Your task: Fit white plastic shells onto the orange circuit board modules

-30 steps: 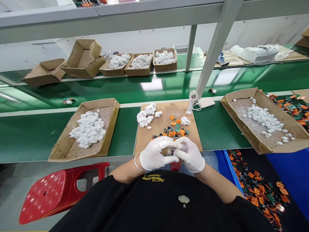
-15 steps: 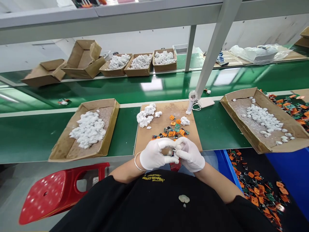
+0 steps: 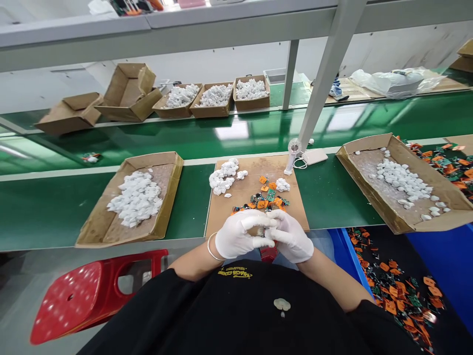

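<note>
My left hand (image 3: 236, 234) and my right hand (image 3: 290, 235), both in white gloves, meet at the near edge of a cardboard sheet (image 3: 251, 167). Their fingers are closed around a small piece, mostly hidden, whose kind I cannot make out. Just beyond the fingertips lies a cluster of small green circuit boards (image 3: 271, 195) with orange plastic pieces (image 3: 261, 204) and dark parts. At the sheet's left is a pile of white lumpy pieces (image 3: 221, 183); a smaller white clump (image 3: 283, 185) sits to the right.
Cardboard trays of white pieces stand left (image 3: 172, 197) and right (image 3: 364, 197). A small handheld fan (image 3: 293, 153) stands behind the sheet, near a slanted post (image 3: 325, 74). A blue bin (image 3: 347, 256) of orange parts is lower right, a red stool (image 3: 70, 296) lower left.
My hands stay together in nearly the same place, with slight finger movement; less of the held piece shows. Small items on the green belt behind have shifted left.
</note>
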### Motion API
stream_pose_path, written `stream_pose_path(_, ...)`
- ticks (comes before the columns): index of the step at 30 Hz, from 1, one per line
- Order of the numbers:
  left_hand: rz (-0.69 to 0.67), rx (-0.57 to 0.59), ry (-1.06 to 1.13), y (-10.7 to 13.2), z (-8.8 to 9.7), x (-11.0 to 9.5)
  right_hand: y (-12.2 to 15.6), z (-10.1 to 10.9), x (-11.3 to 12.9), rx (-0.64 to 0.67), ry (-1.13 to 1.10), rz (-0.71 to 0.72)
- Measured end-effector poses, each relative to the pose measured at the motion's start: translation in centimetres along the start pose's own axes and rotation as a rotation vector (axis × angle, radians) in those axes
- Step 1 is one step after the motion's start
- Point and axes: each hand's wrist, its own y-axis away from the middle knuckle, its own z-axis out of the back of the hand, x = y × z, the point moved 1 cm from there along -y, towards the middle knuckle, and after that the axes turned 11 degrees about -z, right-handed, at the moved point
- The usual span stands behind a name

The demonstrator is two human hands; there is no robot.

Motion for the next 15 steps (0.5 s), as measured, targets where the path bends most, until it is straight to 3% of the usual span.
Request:
stream_pose_path(7,-0.144,-0.044,-0.085,-0.7,-0.1,-0.5,0.3,0.3,0.2,-0.026,0.074,0.014)
stream_pose_path(12,-0.022,0.297,-0.152,-0.9,0.9,-0.3,0.5,0.2,1.4,-0.005,0.341,-0.021)
stream_pose_path(14,-0.004,0.343,-0.153,-0.8,0.9,-0.3,0.3,0.1,1.6,0.037,0.371,-0.024)
stream_pose_path(15,0.009,0.303,-0.148,-0.7,0.8,-0.3,0.2,0.1,1.5,0.061,0.343,-0.015)
